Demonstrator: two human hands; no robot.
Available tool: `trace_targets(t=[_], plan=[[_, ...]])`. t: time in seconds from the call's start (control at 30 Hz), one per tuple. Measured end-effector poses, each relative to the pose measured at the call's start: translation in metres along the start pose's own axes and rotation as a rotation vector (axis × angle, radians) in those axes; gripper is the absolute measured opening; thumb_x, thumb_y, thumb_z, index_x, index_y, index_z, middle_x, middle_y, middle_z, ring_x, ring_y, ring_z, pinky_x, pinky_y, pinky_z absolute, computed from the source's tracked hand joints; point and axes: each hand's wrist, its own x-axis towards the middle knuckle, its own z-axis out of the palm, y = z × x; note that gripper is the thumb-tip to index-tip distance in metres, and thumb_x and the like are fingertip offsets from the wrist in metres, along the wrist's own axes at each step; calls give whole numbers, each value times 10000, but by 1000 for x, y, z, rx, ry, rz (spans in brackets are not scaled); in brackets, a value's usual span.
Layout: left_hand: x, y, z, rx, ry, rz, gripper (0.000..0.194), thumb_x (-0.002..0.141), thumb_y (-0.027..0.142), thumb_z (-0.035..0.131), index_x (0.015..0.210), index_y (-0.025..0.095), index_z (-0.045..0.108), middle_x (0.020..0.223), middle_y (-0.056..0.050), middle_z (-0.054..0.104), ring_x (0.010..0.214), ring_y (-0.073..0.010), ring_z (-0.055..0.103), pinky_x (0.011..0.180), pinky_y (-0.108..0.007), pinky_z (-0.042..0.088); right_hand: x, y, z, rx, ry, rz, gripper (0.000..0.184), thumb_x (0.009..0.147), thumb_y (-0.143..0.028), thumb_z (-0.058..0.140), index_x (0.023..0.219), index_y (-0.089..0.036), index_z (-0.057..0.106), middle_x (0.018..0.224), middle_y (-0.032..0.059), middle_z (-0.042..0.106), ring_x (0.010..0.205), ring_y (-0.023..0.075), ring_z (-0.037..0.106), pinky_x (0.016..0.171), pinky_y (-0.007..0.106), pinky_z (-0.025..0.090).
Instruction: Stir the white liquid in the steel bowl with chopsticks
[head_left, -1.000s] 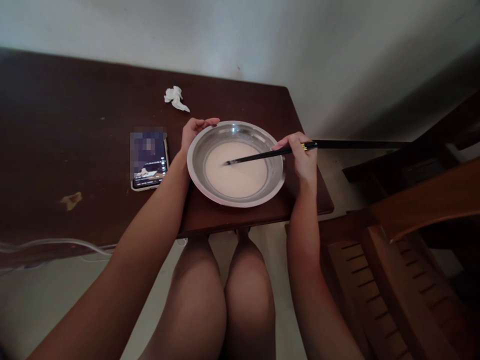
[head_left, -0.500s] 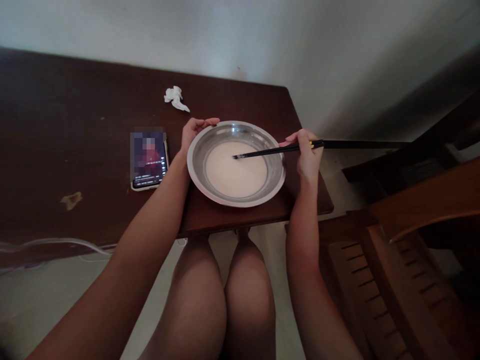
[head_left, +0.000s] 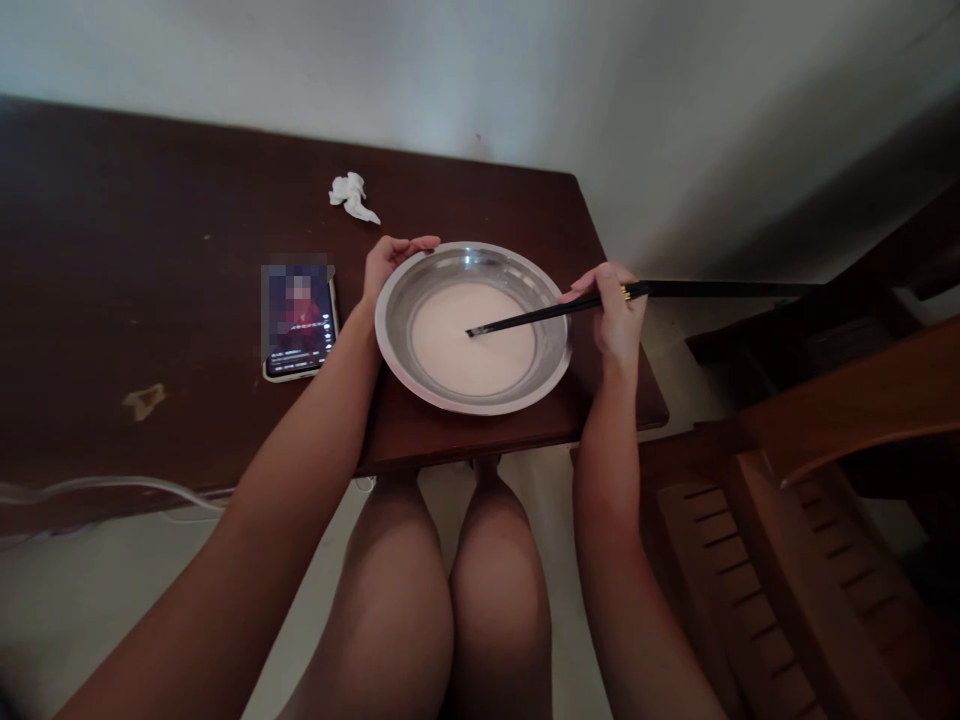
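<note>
A shallow steel bowl (head_left: 551, 352) with pale, milky batter in it stands near the right front corner of a dark wooden table (head_left: 150, 300). My left hand (head_left: 386, 262) curls round the bowl's far left rim and holds it. My right hand (head_left: 616, 318) is closed on black chopsticks (head_left: 525, 318) at the bowl's right side. Their tips dip into the batter near the middle of the bowl.
A phone (head_left: 298, 325) with a lit screen lies flat left of the bowl. A crumpled white tissue (head_left: 351, 196) sits behind it. A white cable (head_left: 112, 490) trails along the table's front left edge. A wooden slatted chair (head_left: 795, 540) stands at the right, and my knees are under the table.
The chopstick tips have swept through the batter, from the left part to the far middle, then down to the centre. My right hand shifted slightly right. The left hand stayed on the rim.
</note>
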Motion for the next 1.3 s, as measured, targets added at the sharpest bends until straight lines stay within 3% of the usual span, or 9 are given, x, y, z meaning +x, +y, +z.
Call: trace_targets(t=[0.1,0.3,0.47,0.67,0.87,1.03,1.23,1.3], plan=[[0,0,0,-27,-22,1,268,820,241,398,716,175,636,616,-24,657,614,-146,639,649,-246,521,-2,-2,3,-11,-108,16,358,805,-542,515,659,-230,612,592,-40,602,624,122,653,658,292,533],[2,-1,-3,-35,-43,15,236,802,251,430,719,178,638,625,-27,660,605,-145,630,633,-238,519,1,-3,0,14,30,0,385,836,-528,474,635,-223,593,561,-49,572,561,106,633,654,290,532],[5,-3,-4,37,-6,45,238,816,286,440,765,184,649,657,-37,667,714,-189,664,694,-276,534,-1,-1,3,32,-103,-29,332,819,-488,531,657,-214,626,577,-46,590,589,116,648,647,287,531],[6,-4,-6,40,-23,55,249,821,276,432,770,180,656,659,-40,670,696,-186,662,681,-282,544,2,5,-1,13,19,-60,380,848,-512,463,653,-218,604,566,-50,572,585,104,648,655,279,527],[2,-2,-2,-4,-23,37,269,826,255,403,739,170,642,627,-22,652,633,-156,645,640,-257,530,-1,2,1,-8,-123,-14,353,816,-527,510,671,-224,620,582,-44,601,637,120,659,672,291,539],[1,-1,-1,-44,-34,19,252,797,231,416,722,156,645,598,-21,646,569,-136,620,595,-233,519,2,1,-2,-28,11,-48,400,836,-543,459,655,-218,607,579,-42,590,601,109,647,686,296,528],[1,-1,-1,-70,-39,4,263,804,222,404,693,157,633,602,-13,640,537,-118,607,581,-216,505,-1,-3,1,-76,-122,-48,386,828,-515,500,616,-212,609,580,-35,607,652,115,647,712,291,530],[0,0,0,-65,-36,-1,258,814,227,407,696,165,628,608,-12,643,547,-121,611,592,-219,506,0,-2,1,-70,-85,-55,372,833,-507,497,636,-212,611,578,-40,601,646,111,648,719,291,529]])
